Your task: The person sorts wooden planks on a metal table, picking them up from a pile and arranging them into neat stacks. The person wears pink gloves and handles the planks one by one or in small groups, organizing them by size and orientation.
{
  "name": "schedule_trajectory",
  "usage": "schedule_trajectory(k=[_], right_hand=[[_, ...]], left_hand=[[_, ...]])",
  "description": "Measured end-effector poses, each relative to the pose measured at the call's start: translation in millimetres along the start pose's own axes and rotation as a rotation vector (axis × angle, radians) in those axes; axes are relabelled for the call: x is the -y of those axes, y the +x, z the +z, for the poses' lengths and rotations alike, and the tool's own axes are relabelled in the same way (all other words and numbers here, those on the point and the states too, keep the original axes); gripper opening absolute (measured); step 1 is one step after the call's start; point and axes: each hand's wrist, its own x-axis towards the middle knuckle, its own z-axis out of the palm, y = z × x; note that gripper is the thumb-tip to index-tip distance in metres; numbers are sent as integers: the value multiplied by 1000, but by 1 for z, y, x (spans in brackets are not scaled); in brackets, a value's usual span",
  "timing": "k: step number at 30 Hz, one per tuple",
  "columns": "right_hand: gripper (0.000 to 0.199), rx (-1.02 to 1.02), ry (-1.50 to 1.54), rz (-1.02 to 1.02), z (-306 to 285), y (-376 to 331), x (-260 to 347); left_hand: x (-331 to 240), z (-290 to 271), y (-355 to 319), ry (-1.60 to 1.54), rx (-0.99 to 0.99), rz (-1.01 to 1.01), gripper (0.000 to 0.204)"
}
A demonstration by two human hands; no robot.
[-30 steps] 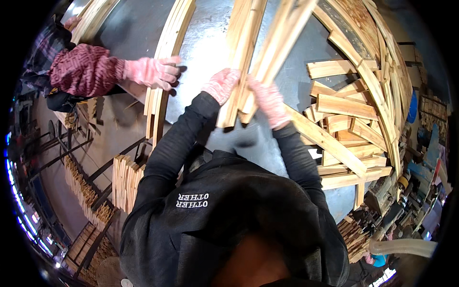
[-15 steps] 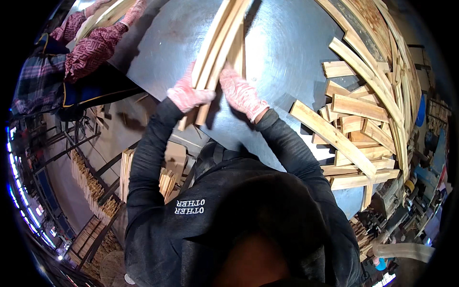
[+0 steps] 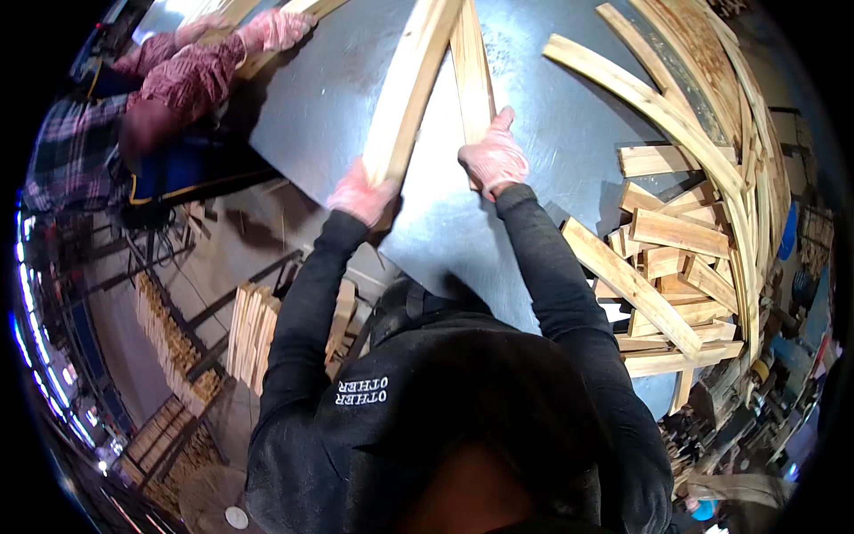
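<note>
Both my hands wear pink-and-white knit gloves and are over a shiny metal table [image 3: 525, 107]. My left hand [image 3: 363, 192] is closed around the near end of a long wooden board [image 3: 411, 98]; whether it is one piece or several pressed together, I cannot tell. A second, narrower wooden strip [image 3: 473, 71] is gripped near its lower end by my right hand [image 3: 496, 162], the thumb pointing up along its side. The two lengths of wood spread into an upside-down V, meeting near the top edge, where their far ends run out of view.
A heap of short wooden pieces [image 3: 680, 233] lies on the table at the right, beside long curved-looking boards [image 3: 658, 102]. At the upper left a co-worker's gloved hand [image 3: 276, 30] holds wood. Stacked strips [image 3: 251, 334] stand below the table on the left, near a metal rack [image 3: 213, 311].
My hands have moved apart: the right one went rightward with its strip, separating it from the wood in my left. The co-worker's hands shifted to the right.
</note>
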Motion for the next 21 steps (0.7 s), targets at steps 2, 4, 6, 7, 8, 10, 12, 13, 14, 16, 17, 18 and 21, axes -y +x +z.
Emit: schedule_trajectory(k=[2, 4, 6, 7, 8, 10, 12, 13, 14, 16, 17, 18, 21], right_hand=[[81, 29, 76, -25, -33, -5, -22], [71, 18, 179, -9, -67, -13, -49], [75, -79, -13, 24, -91, -17, -93], [77, -145, -133, -9, -111, -27, -98], [75, -72, -175, -40, -145, -43, -80], [61, -235, -458, -225, -181, -49, -111], [52, -250, -731, -397, -221, -46, -109], [49, -246, -797, -505, -236, -45, -108], [46, -246, -837, -643, -243, -44, -99], [41, -237, -895, -942, -257, -30, -76], [43, -254, -865, -1029, -260, -17, -65], [45, -268, -832, -1118, -262, -4, -55], [64, -650, -747, -1066, -286, 40, -36]], left_hand=[[16, -25, -7, 77, -155, 57, 63], [48, -54, 1, 268, -97, -144, 68], [71, -71, 12, 449, -86, -173, 69], [89, -76, 21, 452, -43, -230, 70], [85, -80, 27, 538, 2, -245, 75], [64, -82, 28, 746, -158, 61, 86], [12, -80, 31, 662, -398, 533, 102], [-36, -74, 36, 566, -532, 811, 104], [-75, -72, 42, 493, -504, 1013, 105], [-144, -61, 53, 634, -334, 1085, 91], [-154, -56, 66, 695, -201, 1058, 81], [-154, -55, 74, 766, -50, 847, 70], [-147, -82, 78, 625, 11, 674, 32]])
